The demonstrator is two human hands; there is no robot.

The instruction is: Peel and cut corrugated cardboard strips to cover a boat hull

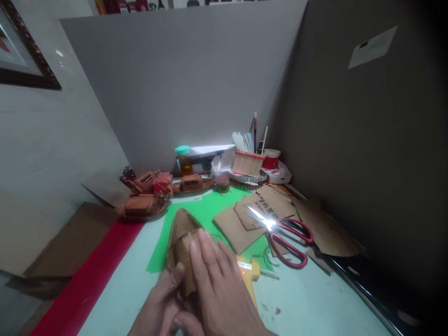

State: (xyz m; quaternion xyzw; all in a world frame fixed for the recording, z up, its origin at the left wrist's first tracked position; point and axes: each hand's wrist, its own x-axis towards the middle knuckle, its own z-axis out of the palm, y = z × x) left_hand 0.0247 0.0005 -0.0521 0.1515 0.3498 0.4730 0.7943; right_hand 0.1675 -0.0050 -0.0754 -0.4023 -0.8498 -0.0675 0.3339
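Observation:
A small brown cardboard boat (pixel 182 233) with a pointed front end stands over the green sheet, its near end hidden by my hands. My left hand (pixel 163 298) grips its near left side, thumb on the edge and fingers curled beneath. Lying flat on top of the cardboard, my right hand (pixel 220 280) has its fingers stretched forward. Just beyond that hand, a yellow glue gun (pixel 250 273) lies partly covered. Red-handled scissors (pixel 287 233) rest open at the right, over flat cardboard pieces (pixel 241 228).
Several reddish-brown model boats (pixel 145 205) stand at the back left. Behind the green sheet (pixel 206 205) are a teal-lidded jar (pixel 184 161), a small round pot (pixel 222 183), a wooden holder (pixel 248 163) and a red-and-white tub (pixel 271 159). Grey panels (pixel 192 84) enclose the table.

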